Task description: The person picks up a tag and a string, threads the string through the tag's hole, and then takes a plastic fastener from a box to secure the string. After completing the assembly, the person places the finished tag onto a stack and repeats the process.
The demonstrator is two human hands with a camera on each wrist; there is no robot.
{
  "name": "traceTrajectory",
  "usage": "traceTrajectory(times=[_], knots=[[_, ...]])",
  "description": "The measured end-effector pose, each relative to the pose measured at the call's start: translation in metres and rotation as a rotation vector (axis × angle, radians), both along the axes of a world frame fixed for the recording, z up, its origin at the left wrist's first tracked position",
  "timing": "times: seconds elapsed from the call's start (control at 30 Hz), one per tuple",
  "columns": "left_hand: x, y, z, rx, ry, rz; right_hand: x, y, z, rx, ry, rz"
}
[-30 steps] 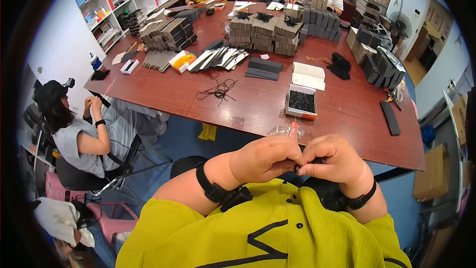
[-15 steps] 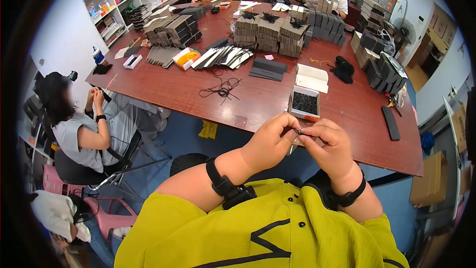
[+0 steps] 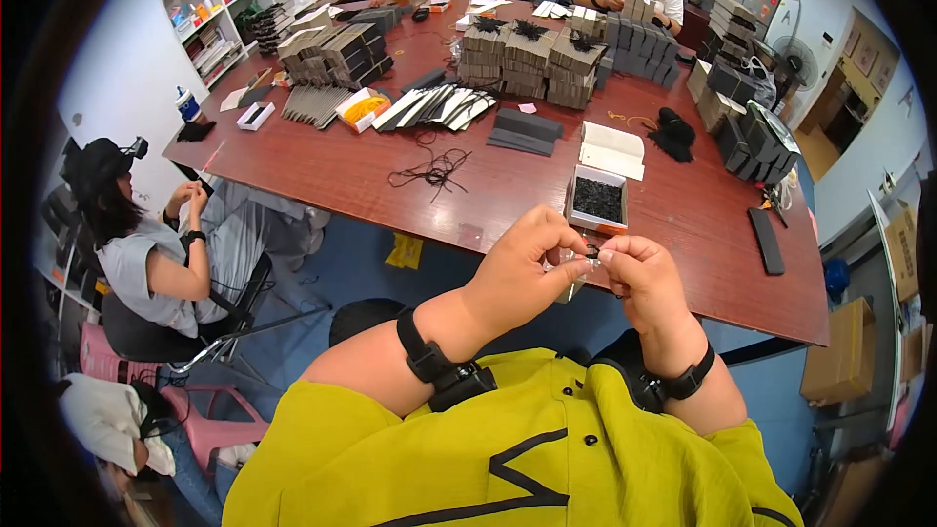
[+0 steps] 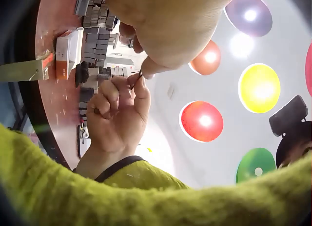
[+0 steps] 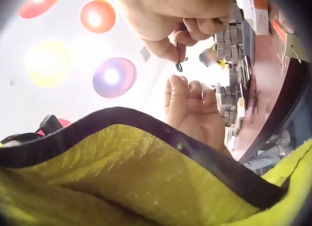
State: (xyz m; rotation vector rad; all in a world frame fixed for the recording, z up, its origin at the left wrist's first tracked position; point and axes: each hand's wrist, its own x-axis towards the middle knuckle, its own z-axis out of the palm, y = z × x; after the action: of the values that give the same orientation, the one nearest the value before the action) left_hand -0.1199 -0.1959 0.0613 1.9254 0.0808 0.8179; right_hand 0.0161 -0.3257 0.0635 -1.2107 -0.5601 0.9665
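In the head view, my left hand (image 3: 522, 263) and right hand (image 3: 644, 283) meet in front of my chest, near the table's front edge. Between their fingertips is a small black cord loop (image 3: 592, 251). My right hand (image 5: 180, 11) pinches this cord loop (image 5: 179, 66) between thumb and fingers in the right wrist view. Just below it, my left hand (image 5: 195, 114) has thumb and index finger close together; I cannot tell whether they pinch anything. In the left wrist view, a dark strip (image 4: 140, 74) reaches from the right fingertips toward my left thumb.
Beyond my hands, a box (image 3: 610, 224) of small black pieces stands on the red-brown table (image 3: 371, 181). Tangled black cord (image 3: 434, 174), dark grey boards (image 3: 524, 132) and tall grey stacks (image 3: 527, 68) lie farther back. A seated person (image 3: 146, 254) is at the left.
My hands have risen away from my chest toward the table edge. The fingertips, earlier pressed close together, now stand slightly apart with the black cord showing between them.
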Motion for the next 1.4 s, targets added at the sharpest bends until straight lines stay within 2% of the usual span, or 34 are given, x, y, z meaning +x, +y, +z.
traceTrajectory(times=[0.47, 0.5, 0.57, 0.87, 1.03, 1.27, 1.33, 1.4], knots=[[0.0, 0.0, 0.0, 0.115, -0.014, 0.014, -0.005, 0.0, -0.005, 0.053, -0.151, 0.012], [0.0, 0.001, 0.001, 0.104, -0.018, 0.064, -0.004, -0.001, -0.005, 0.053, -0.151, 0.013], [-0.001, 0.003, 0.0, 0.094, -0.022, 0.113, -0.002, -0.004, -0.002, -0.025, -0.178, -0.008], [-0.005, 0.007, -0.001, 0.148, -0.065, 0.123, 0.0, -0.006, -0.004, -0.075, -0.134, 0.044], [-0.007, 0.012, -0.006, 0.028, 0.011, 0.044, 0.0, -0.006, -0.006, -0.079, -0.124, 0.055], [0.003, 0.006, -0.01, 0.085, -0.078, -0.127, 0.004, -0.005, -0.009, -0.114, -0.091, 0.127], [0.004, 0.002, -0.01, -0.021, 0.124, -0.227, 0.002, -0.005, -0.011, -0.13, -0.097, 0.149], [0.004, 0.003, -0.011, 0.076, 0.111, -0.211, 0.004, -0.005, -0.013, -0.144, -0.105, 0.17]])
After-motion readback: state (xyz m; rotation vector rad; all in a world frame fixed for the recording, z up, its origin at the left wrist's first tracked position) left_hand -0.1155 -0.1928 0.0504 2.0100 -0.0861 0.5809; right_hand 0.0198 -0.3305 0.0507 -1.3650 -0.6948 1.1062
